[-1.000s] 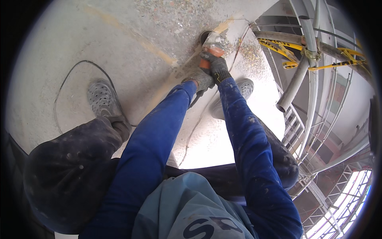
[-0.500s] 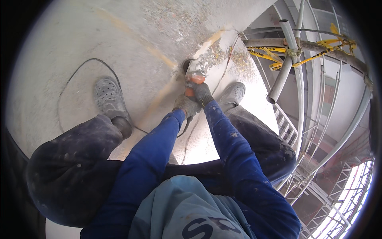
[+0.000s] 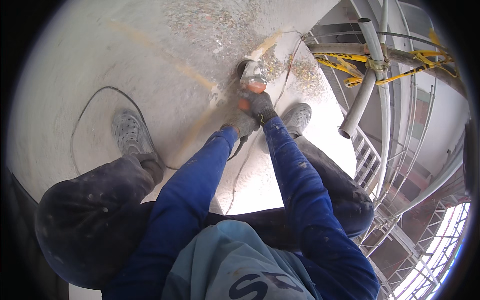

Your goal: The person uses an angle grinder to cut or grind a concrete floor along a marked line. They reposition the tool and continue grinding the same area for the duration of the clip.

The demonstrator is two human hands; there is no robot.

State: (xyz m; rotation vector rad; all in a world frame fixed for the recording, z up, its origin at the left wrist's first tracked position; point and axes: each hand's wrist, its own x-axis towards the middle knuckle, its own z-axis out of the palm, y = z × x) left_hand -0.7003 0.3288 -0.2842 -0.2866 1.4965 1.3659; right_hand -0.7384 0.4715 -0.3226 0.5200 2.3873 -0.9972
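Angle grinder applied to concrete slab, both hands clamped on the tool.

The right hand (image 3: 260, 106) is closed around the orange body of the angle grinder (image 3: 251, 80); the left hand (image 3: 243, 123) is closed on the rear handle just behind it. The disc end meets the concrete slab (image 3: 75, 75) directly ahead of the hands. A pale ground strip (image 3: 200, 125) runs from under the hands back toward the person, judged finished; the line ahead of the disc toward the slab edge appears unworked. The power cord (image 3: 85, 107) loops left of the hands, past 1 shoe (image 3: 131, 132). Scaffold tubes (image 3: 360, 107) stand right of the hands.
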